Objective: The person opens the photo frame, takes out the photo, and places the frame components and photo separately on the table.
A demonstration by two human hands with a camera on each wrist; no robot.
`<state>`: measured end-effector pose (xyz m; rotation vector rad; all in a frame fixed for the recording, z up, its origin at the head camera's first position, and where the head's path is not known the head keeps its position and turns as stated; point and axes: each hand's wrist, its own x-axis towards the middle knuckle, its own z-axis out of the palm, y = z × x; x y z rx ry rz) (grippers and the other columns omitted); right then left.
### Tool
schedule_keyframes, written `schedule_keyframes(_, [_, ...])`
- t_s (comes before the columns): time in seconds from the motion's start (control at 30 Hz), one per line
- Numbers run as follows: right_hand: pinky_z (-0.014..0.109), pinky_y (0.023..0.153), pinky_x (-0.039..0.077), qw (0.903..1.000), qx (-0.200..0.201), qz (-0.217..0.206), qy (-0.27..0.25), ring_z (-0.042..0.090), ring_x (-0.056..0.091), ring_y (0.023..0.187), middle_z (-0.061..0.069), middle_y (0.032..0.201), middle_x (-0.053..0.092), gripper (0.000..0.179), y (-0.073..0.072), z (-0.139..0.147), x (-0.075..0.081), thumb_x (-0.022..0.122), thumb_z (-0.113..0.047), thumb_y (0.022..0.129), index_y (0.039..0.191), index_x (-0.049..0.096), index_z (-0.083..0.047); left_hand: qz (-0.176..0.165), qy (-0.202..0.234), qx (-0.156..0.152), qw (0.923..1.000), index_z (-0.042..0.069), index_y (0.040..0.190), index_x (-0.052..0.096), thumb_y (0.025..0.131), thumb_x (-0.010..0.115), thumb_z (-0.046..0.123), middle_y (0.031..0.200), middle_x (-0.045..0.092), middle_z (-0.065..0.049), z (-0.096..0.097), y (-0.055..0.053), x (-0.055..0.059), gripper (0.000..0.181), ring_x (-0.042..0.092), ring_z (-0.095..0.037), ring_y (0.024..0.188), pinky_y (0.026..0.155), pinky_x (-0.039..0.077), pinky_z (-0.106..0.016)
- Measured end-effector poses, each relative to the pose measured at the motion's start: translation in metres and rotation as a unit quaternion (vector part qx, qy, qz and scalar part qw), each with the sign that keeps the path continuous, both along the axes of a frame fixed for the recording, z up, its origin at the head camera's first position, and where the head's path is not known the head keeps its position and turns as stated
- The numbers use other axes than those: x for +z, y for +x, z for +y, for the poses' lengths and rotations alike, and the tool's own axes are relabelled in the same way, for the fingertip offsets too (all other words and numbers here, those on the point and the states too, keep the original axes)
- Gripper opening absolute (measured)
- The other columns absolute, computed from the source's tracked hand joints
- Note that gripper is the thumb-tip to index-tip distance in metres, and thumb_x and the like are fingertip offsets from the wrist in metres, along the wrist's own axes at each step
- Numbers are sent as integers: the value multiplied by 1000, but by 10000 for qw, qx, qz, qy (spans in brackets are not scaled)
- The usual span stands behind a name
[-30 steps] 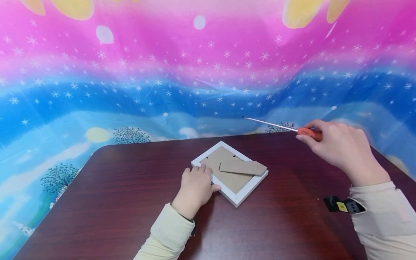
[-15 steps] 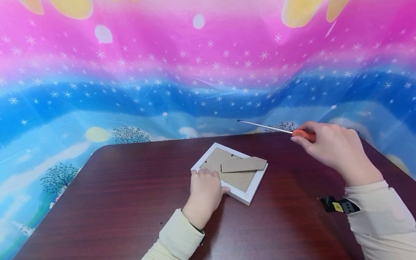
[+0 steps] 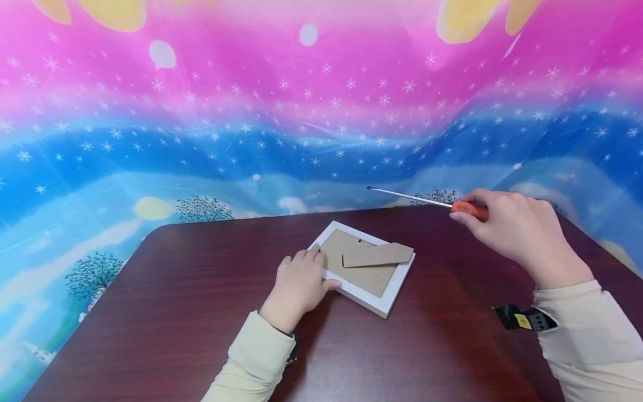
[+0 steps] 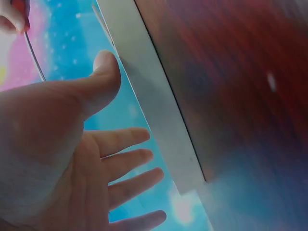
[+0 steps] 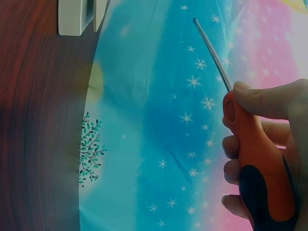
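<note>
A white picture frame (image 3: pixel 363 297) lies back side up on the dark red-brown table (image 3: pixel 166 312), its tan backing board (image 3: pixel 337 245) showing. A tan easel stand (image 3: pixel 377 255) slants across that board. At the near left edge of the frame is my left hand (image 3: pixel 300 282); in the left wrist view its fingers (image 4: pixel 131 187) are straight and spread, with the thumb close to the frame's side. My right hand (image 3: pixel 522 231) grips an orange-and-black screwdriver (image 5: pixel 262 166) by its handle, raised at the right. The thin metal shaft points left, beyond the frame in the head view.
A pink and blue snowflake-patterned cloth (image 3: pixel 281 111) hangs behind the table and along its left side. A black strap with a yellow label (image 3: pixel 523 320) sits at the right sleeve. The table's far edge runs just behind the picture frame.
The picture frame has turned a little counterclockwise. My left hand followed its edge rightward, then shifted back left with fingers extended. My right hand has moved slightly left, still holding the screwdriver.
</note>
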<state>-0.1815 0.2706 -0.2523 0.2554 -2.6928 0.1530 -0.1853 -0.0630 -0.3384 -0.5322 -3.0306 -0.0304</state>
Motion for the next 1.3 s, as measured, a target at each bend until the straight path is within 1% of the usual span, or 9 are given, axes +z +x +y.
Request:
schedule_keyframes(0.17, [39,42,38,9999,32,143,54,24,52,58,5,71,64,33,0,-1,0,73,-38,88,112,69,-16,-246,96,170,9995,9,142,53,93,61,53,152,44,-11,-9,-6,1,67,46,-27,134,105,39,-51])
schedule_keyframes(0.37, [42,44,39,9999,30,-38,89,25,55,61,7,75,66,36,-3,-1,-1,71,-42,89,114,69,-16,-466,106,232,9986,4,147,47,96,60,48,153,41,-16,-7,-6,-2,69,49,-31,130,100,44,-48])
schedule_keyframes(0.53, [42,45,39,9999,37,-93,106,25,55,60,7,76,67,36,-3,-2,-2,71,-42,89,114,69,-16,-223,-90,347,9991,2,142,52,93,62,50,148,47,-17,-2,-4,-3,69,55,-34,122,95,47,-47])
schedule_keyframes(0.8, [38,44,37,9998,147,9,121,22,52,58,2,70,63,33,-3,-4,-4,73,-40,88,109,69,-15,209,-899,648,9936,0,136,59,92,57,59,139,57,-14,9,4,-3,73,62,-30,112,91,48,-43])
schedule_keyframes(0.87, [37,44,37,9998,159,-4,125,21,51,58,1,70,62,32,-3,-5,-4,73,-40,88,109,69,-16,291,-1007,698,9920,-1,131,62,92,57,60,133,61,-14,11,7,-2,73,64,-29,106,88,49,-43])
schedule_keyframes(0.97, [38,44,37,9998,158,-14,130,22,52,58,2,71,63,32,-3,-6,-4,73,-40,88,109,69,-16,383,-1039,778,9908,-2,115,69,89,60,62,107,66,-13,14,12,1,70,65,-28,90,81,49,-40])
schedule_keyframes(1.07, [38,44,38,9998,156,-16,134,23,53,59,3,72,65,32,-3,-6,-4,73,-40,88,109,69,-17,437,-964,840,9908,-1,100,70,86,63,63,84,56,-10,18,17,3,66,63,-27,77,72,49,-38])
schedule_keyframes(1.17, [39,45,38,9998,163,-11,140,23,54,59,3,72,65,31,-3,-7,-4,73,-41,88,108,70,-18,364,-863,900,9915,-2,99,71,85,66,61,83,55,-11,21,20,5,64,63,-27,76,70,50,-37])
schedule_keyframes(1.3, [40,44,37,9998,166,-12,149,24,54,58,2,71,65,30,-3,-8,-3,73,-42,88,107,70,-18,183,-784,987,9918,-2,106,72,86,68,56,91,60,-13,25,22,8,62,65,-28,81,71,53,-37])
